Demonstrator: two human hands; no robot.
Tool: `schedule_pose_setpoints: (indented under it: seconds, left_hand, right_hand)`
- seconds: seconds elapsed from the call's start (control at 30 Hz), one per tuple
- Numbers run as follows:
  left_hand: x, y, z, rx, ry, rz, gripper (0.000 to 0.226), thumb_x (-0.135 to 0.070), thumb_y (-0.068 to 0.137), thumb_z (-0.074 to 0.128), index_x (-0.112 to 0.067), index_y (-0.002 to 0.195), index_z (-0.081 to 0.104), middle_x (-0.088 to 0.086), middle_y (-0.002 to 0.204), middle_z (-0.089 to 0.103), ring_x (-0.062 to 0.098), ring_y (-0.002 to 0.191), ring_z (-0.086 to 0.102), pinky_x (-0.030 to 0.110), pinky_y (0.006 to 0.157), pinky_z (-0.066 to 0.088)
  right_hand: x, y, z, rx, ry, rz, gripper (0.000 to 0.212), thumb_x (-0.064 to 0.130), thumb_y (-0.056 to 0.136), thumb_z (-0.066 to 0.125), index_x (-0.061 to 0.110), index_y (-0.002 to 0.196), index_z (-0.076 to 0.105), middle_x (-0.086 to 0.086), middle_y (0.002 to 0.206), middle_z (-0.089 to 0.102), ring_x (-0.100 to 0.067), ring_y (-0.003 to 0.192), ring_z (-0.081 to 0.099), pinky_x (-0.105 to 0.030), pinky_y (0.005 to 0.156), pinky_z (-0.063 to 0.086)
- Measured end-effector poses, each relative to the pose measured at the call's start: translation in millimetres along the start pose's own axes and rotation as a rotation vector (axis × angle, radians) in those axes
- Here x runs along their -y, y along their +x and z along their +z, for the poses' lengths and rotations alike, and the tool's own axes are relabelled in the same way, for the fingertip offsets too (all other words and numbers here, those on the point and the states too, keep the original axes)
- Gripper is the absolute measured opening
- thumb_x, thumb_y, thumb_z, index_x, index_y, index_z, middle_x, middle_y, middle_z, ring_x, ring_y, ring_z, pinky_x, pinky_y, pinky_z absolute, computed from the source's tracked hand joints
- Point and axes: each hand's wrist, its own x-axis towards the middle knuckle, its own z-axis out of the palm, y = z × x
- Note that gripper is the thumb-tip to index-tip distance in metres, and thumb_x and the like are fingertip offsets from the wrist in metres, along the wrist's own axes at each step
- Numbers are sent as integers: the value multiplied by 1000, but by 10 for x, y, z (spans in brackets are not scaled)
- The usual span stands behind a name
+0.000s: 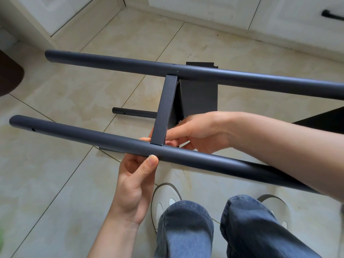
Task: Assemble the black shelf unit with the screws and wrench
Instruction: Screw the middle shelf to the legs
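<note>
While the left hand (137, 175) grips the near black metal tube (83, 135) from below, thumb curled over it to steady the frame above the tiled floor (55, 183), the right hand (201, 133) pinches beside the flat black crossbar (165, 110), probably seating a screw. The 2 tubes run left-right.

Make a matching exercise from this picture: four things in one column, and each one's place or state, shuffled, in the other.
1. near tube
2. short loose tube
3. flat crossbar
4. right hand

A. lying on the floor tiles
B. spans the two long tubes
C. gripped from below by the left hand
D. fingers at the crossbar's near end

Pairs: 1-C, 2-A, 3-B, 4-D
</note>
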Motion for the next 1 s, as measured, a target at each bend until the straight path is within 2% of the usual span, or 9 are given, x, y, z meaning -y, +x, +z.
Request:
schedule_pose_setpoints:
  seconds: [0.07, 0.23, 0.33, 0.47, 0.67, 0.77, 0.87, 0.93, 1.0]
  left_hand:
    - [-6, 0, 1, 2, 15, 6, 38, -36, 65, 91, -27, 99, 77, 4, 104, 76, 22, 104, 71, 26, 94, 52]
    - [28, 4, -41, -34, 14, -10, 47, -39, 58, 95, -26, 99, 77, 10, 108, 74, 37, 113, 65, 37, 105, 49]
    - [48, 3, -44, -47, 0, -22, 50, -38, 56, 96, -23, 99, 77, 13, 111, 72, 42, 119, 61, 40, 109, 46]
    - [35, 9, -32, -44, -9, -13, 48, -38, 55, 96, -26, 97, 78, 7, 107, 74, 27, 108, 68, 30, 97, 52]
    - [24, 10, -30, -30, -14, -11, 47, -37, 57, 96, -26, 99, 77, 8, 108, 74, 28, 109, 68, 31, 97, 52]
    - [36, 11, -41, -50, -18, -21, 50, -38, 55, 97, -25, 99, 77, 9, 110, 73, 30, 112, 66, 32, 100, 51]
    - [40, 7, -37, -51, -35, -26, 51, -38, 55, 97, -25, 100, 77, 9, 109, 73, 29, 111, 66, 30, 96, 52]
    - [43, 2, -30, -58, -49, -36, 51, -37, 55, 97, -23, 100, 76, 11, 110, 72, 33, 111, 66, 31, 94, 53]
    - [47, -1, -19, -49, -58, -32, 49, -35, 57, 96, -23, 101, 76, 11, 108, 73, 31, 108, 67, 31, 92, 54]
  right_hand:
    - [10, 14, 20, 0, -2, -20, 21, 35, 95, 63, 15, 100, 66, -4, 84, 60, -17, 85, 58, -31, 79, 51]
    - [17, -75, -65, 33, -21, -4, 24, 33, 90, 67, 17, 72, 70, 0, 77, 61, -13, 71, 59, -31, 72, 50]
    - [-8, -70, -65, 13, -22, 8, 22, 33, 87, 69, 14, 76, 69, -1, 79, 60, -15, 77, 58, -31, 76, 51]
    - [2, -4, -9, -14, 6, -7, 20, 32, 93, 66, 14, 101, 65, -4, 87, 61, -18, 86, 59, -33, 78, 53]
    - [21, -39, -52, 22, 8, -5, 17, 31, 92, 66, 15, 86, 69, 1, 76, 64, -14, 74, 61, -32, 76, 52]
    - [16, -55, -45, 25, 11, 10, 20, 30, 91, 66, 15, 79, 70, -1, 79, 66, -16, 78, 63, -35, 79, 52]
    - [4, -42, -15, 9, 10, 8, 21, 31, 93, 64, 11, 96, 70, -4, 88, 66, -20, 89, 62, -39, 88, 51]
    - [-2, -30, 9, -18, 19, 0, 33, 30, 94, 63, 6, 115, 68, -6, 93, 65, -22, 92, 60, -40, 92, 50]
    - [-12, -8, 36, -49, 17, -13, 39, 30, 95, 62, 3, 124, 64, -8, 97, 62, -21, 92, 58, -36, 88, 50]
